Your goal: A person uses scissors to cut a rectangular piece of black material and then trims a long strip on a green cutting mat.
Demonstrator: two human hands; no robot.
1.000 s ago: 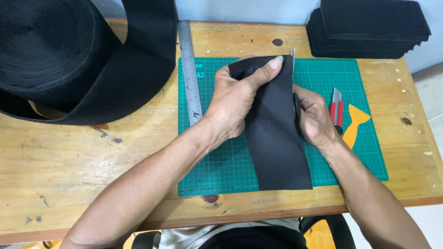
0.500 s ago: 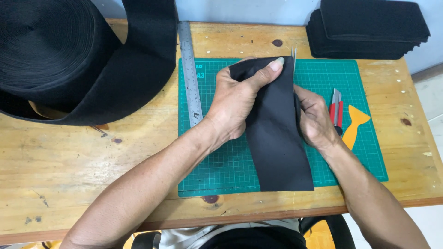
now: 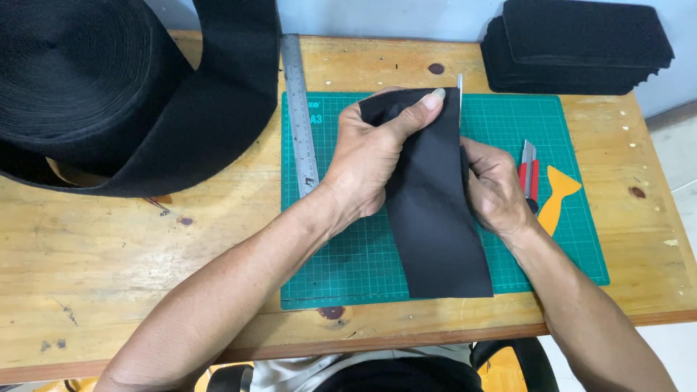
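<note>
A black fabric strip stands tilted over the green cutting mat, with its lower end resting on the mat. My left hand pinches the strip's folded top edge between thumb and fingers. My right hand is closed at the strip's right edge, partly hidden behind it. A thin metal blade sticks up from that hand along the edge. The tool's handle is hidden.
A steel ruler lies along the mat's left side. A red utility knife and an orange scraper lie on the mat's right. A big roll of black fabric fills the back left. Stacked black pieces sit back right.
</note>
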